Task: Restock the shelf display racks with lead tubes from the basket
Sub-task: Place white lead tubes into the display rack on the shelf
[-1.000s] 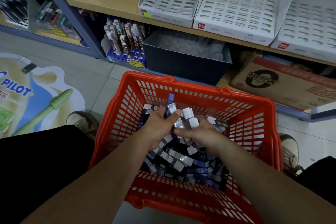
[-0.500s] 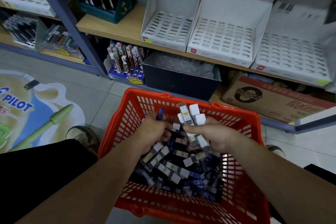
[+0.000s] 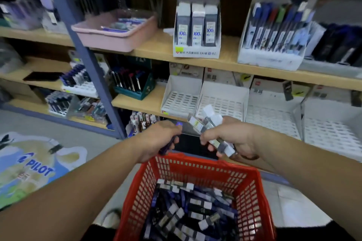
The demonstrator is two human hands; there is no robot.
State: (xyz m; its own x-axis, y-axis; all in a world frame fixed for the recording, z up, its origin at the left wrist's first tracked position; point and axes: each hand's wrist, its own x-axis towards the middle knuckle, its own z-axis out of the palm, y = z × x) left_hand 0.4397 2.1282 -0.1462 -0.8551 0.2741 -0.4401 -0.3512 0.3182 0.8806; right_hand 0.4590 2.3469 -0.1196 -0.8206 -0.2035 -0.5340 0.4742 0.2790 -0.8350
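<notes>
- Your right hand [image 3: 233, 137], right of the frame's centre, is closed around a bunch of lead tubes [image 3: 207, 125]; their clear-and-white ends stick out above your fingers, and more poke out below your palm.
- Your left hand [image 3: 158, 139], just left of centre, is curled shut on a single dark blue tube [image 3: 167, 146], whose tip shows above and below your fist.
- Both hands hover above the far rim of the red basket [image 3: 252, 197], near each other but apart.
- More loose tubes [image 3: 188, 213] lie jumbled in the basket's bottom, at the lower centre of the frame.
- Beyond your hands, a row of white slotted racks [image 3: 219, 103] sits on the lower wooden shelf [image 3: 137, 101], and their slots look bare.
- On the shelf above, at upper centre, a small white display box [image 3: 196, 25] holds three tall packs marked "100".
- To its left sits a pink tray [image 3: 115, 31]; to its right, a white stand of pens [image 3: 274, 25].
- A floor sticker [image 3: 37, 164] reading "PILOT" lies at lower left.
</notes>
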